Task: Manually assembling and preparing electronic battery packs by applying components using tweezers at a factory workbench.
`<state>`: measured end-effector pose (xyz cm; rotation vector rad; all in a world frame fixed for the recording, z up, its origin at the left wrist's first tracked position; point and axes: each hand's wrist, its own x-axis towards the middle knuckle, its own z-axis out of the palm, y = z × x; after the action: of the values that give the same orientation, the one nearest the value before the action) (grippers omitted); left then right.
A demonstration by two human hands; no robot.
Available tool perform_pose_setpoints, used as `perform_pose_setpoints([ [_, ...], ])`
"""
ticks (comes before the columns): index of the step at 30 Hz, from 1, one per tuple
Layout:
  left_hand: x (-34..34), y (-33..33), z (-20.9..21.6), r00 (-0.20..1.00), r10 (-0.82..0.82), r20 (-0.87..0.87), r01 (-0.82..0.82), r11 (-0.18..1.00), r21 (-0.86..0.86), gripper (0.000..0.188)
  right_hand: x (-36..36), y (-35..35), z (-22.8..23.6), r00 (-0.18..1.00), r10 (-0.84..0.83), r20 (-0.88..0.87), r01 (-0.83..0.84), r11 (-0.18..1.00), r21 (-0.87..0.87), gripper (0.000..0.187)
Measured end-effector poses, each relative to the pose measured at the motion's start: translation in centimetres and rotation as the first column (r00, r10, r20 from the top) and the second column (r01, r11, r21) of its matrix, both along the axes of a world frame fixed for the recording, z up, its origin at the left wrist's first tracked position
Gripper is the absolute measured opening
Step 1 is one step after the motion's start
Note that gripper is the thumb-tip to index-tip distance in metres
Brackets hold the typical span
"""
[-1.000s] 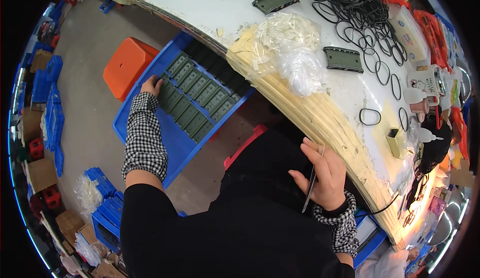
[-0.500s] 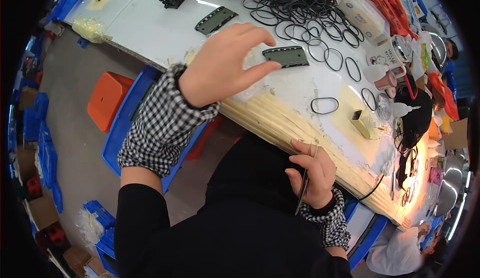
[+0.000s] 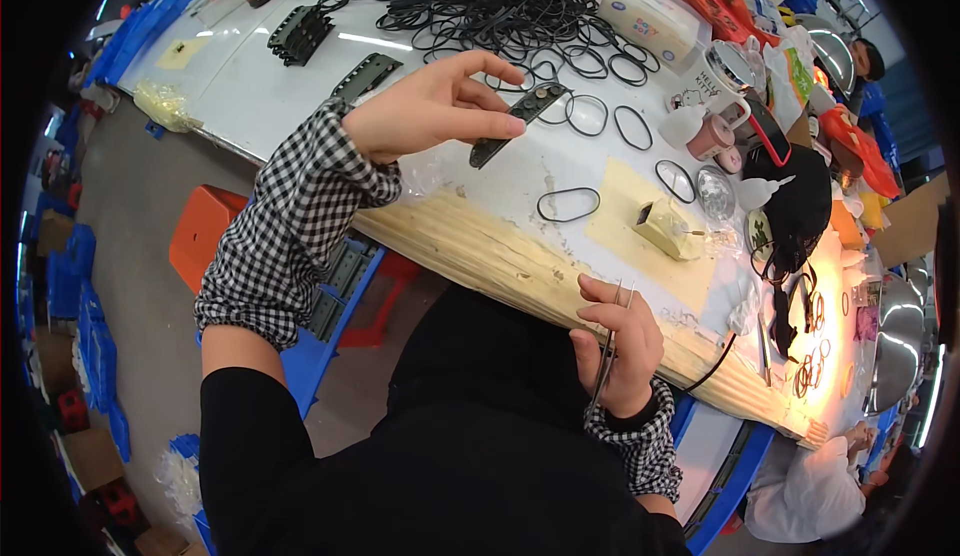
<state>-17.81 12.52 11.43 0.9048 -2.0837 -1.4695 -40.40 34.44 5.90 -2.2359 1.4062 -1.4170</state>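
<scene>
My left hand [image 3: 440, 106] is closed on a dark green curved plate [image 3: 520, 121], pinched between thumb and fingers and held tilted above the white table. A second green plate [image 3: 366, 77] lies on the table just behind that wrist, and a stack of similar plates [image 3: 299, 36] sits farther left. In my right hand [image 3: 628, 341], at the table's near edge, is a pair of metal tweezers [image 3: 606, 358], its tips pointing away from me. Between the hands, a single black rubber ring [image 3: 568, 205] lies flat on the table.
A large heap of black rings [image 3: 470, 11] covers the far side. Right of it stand a tissue pack [image 3: 655, 21], a mug [image 3: 722, 106] and a small yellowish block [image 3: 668, 231] with a brush-like tip. A lamp lights the right end. An orange stool [image 3: 203, 236] stands at left.
My left hand has closed on the green plate and lifted and turned it off the table. The view has shifted; my right hand still holds the tweezers.
</scene>
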Motion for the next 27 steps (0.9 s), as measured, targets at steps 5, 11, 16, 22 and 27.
perform_pose_setpoints([
  [5, 6.0, -3.8, 0.8, 0.902, 0.357, 0.244, -0.273, 0.907, -0.32, 0.063, -0.1, 0.1, 0.2, 1.0, -0.008, 0.011, 0.008, 1.0, -0.013, 0.024],
  [11, 11.1, -11.0, -4.3, 0.593, 0.632, 0.499, -0.19, 0.712, -0.675, 0.071, 0.4, -0.1, -0.1, 1.0, -0.001, 0.004, 0.001, 1.0, -0.005, 0.024],
  [16, 10.2, -11.4, -5.4, 0.608, 0.593, 0.528, -0.147, 0.737, -0.659, 0.073, 0.4, 0.0, 0.0, 1.0, -0.025, -0.013, 0.025, 1.0, 0.014, 0.023],
  [22, 11.0, -11.3, -6.2, 0.713, 0.567, 0.412, -0.13, 0.684, -0.718, 0.072, 0.3, -0.3, -0.2, 1.0, -0.018, -0.01, 0.018, 0.999, 0.031, 0.023],
  [27, 10.6, -11.3, -6.2, 0.719, 0.534, 0.445, -0.12, 0.726, -0.677, 0.07, 0.6, -0.7, -0.1, 1.0, -0.007, -0.007, 0.007, 0.999, 0.044, 0.023],
])
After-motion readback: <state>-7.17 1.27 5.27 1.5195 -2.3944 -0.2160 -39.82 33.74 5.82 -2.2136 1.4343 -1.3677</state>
